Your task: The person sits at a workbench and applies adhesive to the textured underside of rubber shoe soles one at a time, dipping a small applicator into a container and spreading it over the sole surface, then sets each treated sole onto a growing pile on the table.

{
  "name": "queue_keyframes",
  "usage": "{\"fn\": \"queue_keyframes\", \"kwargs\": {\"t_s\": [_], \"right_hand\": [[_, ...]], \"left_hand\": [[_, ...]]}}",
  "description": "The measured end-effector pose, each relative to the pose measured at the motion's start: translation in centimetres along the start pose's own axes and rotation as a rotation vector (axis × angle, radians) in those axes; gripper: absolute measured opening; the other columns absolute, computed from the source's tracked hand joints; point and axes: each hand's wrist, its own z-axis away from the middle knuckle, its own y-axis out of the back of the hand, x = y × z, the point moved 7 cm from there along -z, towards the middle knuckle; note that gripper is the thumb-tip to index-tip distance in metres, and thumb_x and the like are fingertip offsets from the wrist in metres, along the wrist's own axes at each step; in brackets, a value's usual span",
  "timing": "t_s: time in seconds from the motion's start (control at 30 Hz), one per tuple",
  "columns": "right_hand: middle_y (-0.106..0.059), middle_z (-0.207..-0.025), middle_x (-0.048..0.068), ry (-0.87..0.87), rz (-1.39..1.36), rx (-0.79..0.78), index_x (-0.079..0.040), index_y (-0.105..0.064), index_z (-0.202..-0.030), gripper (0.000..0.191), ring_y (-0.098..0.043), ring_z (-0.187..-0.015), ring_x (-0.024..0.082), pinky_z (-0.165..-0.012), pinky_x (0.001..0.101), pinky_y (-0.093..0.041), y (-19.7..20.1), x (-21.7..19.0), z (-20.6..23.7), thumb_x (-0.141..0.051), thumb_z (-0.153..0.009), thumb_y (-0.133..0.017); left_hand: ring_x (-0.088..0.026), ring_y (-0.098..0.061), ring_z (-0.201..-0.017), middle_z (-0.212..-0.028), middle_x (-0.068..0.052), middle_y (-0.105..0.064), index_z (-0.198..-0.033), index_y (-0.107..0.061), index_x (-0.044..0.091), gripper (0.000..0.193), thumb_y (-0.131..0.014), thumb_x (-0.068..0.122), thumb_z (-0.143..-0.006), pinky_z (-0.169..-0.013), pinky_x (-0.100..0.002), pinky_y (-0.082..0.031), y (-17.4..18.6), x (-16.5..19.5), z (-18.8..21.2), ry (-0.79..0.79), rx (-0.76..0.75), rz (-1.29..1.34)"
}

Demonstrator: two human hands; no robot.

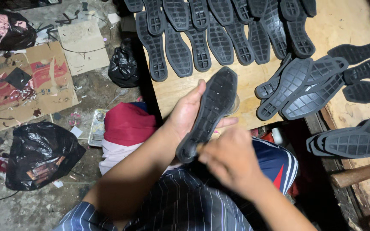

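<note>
We hold a black rubber shoe sole [208, 112] in our left hand [189, 112], tread side up toward the camera, its long axis tilted so that the heel end points down toward our lap and the toe end rises toward the wooden board [253, 79]. Our left palm cups the sole from beneath, the thumb lying along its left edge and a fingertip showing past its right edge. Our right hand [232, 158] is closed in a loose fist just at the heel end of the sole, touching or nearly touching its lower edge; the hand is blurred, so we cannot tell whether it grips a small tool or only presses on the rubber. The sole hangs over our knees, just in front of the near edge of the board. On the board, a row of black soles [219, 30] lies side by side along the far edge, tread up, and a looser heap of soles [305, 85] overlaps to the right, with more soles [356, 141] stacked at the right edge of the view. A wooden hammer handle [358, 173] lies below those, near the right corner. To our left, on the littered concrete floor, we see two black plastic bags [39, 154], flattened cardboard [22, 85] and a red and white cloth [127, 128] beside our striped sleeve.
</note>
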Motion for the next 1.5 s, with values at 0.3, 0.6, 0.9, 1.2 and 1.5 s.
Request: {"fn": "queue_keyframes", "kwargs": {"t_s": [0.3,0.6,0.9,1.2,1.5], "right_hand": [[-0.063,-0.086,0.004,-0.023,0.124,0.050,-0.011,-0.072,-0.101,0.019,-0.058,-0.085,0.025,-0.089,0.0456,-0.042,1.3,-0.9,-2.2,-0.018,-0.085,-0.078],[-0.064,-0.081,0.004,-0.076,0.061,-0.011,-0.011,-0.073,-0.095,0.017,-0.060,-0.082,0.026,-0.085,0.0450,-0.046,1.7,0.2,-1.5,-0.018,-0.081,-0.080],[-0.063,-0.083,0.007,-0.082,0.127,0.129,-0.008,-0.071,-0.096,0.020,-0.060,-0.083,0.030,-0.080,0.0438,-0.044,2.8,0.6,-0.3,-0.016,-0.079,-0.080],[-0.065,-0.087,0.007,-0.121,0.159,0.209,-0.008,-0.070,-0.097,0.018,-0.061,-0.083,0.029,-0.080,0.0417,-0.045,3.5,0.6,-1.0,-0.014,-0.082,-0.078],[-0.065,-0.086,0.008,-0.251,0.201,0.333,-0.005,-0.071,-0.099,0.016,-0.061,-0.080,0.027,-0.076,0.0390,-0.046,3.8,2.1,-0.2,-0.011,-0.086,-0.079]], "left_hand": [[-0.019,-0.047,-0.144,-0.165,-0.003,-0.040,-0.166,-0.028,0.020,0.065,-0.037,0.050,-0.109,-0.122,-0.037,-0.037,-0.7,-1.7,1.8,0.016,-0.112,-0.004],[-0.027,-0.049,-0.142,-0.162,-0.010,-0.042,-0.170,-0.020,0.019,0.079,-0.032,0.065,-0.107,-0.119,-0.043,-0.039,-2.4,-2.9,4.5,0.141,-0.189,0.175],[-0.024,-0.048,-0.148,-0.168,-0.006,-0.041,-0.174,-0.019,0.023,0.079,-0.031,0.065,-0.108,-0.123,-0.043,-0.040,-1.9,-3.4,5.5,0.157,-0.168,0.065],[-0.043,-0.030,-0.143,-0.162,-0.021,-0.021,-0.170,-0.006,0.019,0.074,-0.023,0.061,-0.111,-0.114,-0.064,-0.037,-4.2,-3.1,6.4,0.306,-0.195,0.837],[-0.027,-0.044,-0.145,-0.165,-0.007,-0.035,-0.173,-0.013,0.025,0.067,-0.037,0.042,-0.113,-0.109,-0.060,-0.044,-2.7,-2.7,6.9,0.187,-0.244,-0.154]]}}
